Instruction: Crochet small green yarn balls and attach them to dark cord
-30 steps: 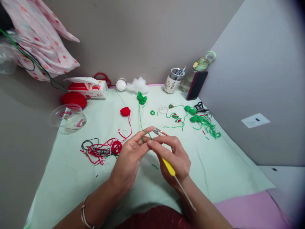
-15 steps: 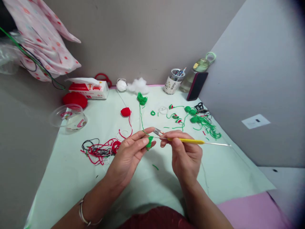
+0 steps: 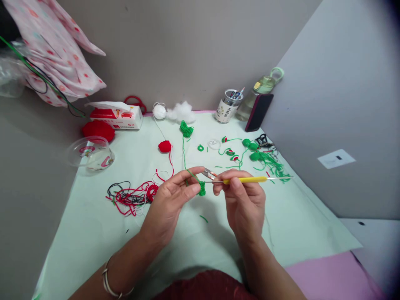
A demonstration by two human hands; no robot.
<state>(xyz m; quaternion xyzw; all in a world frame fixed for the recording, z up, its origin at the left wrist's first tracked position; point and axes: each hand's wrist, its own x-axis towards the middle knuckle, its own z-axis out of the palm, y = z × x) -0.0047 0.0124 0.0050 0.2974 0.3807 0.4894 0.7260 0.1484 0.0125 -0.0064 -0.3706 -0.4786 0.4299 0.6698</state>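
My left hand (image 3: 170, 200) pinches a small green crochet piece (image 3: 202, 188) between thumb and fingers. Green yarn runs over its raised index finger and back to a green yarn bundle (image 3: 186, 129). My right hand (image 3: 244, 202) is closed around the yellow handle of a crochet hook (image 3: 250, 179). The hook's thin metal shaft points left and meets the top of the green piece; its tip is too small to make out. Just behind the fingertips lies a pair of small snips (image 3: 208, 173), partly hidden.
Tangled red, black and white yarn (image 3: 133, 198) lies left of my hands. A red yarn ball (image 3: 165, 146) and white stuffing (image 3: 181, 112) sit farther back. At right are green yarn pieces (image 3: 254, 156), a leaning phone (image 3: 259, 112), a pen can (image 3: 228, 107) and a bottle (image 3: 250, 100).
The green piece has shifted slightly right and hangs lower from the left fingertips. The crochet hook has turned more level, its right end rising and moving left.
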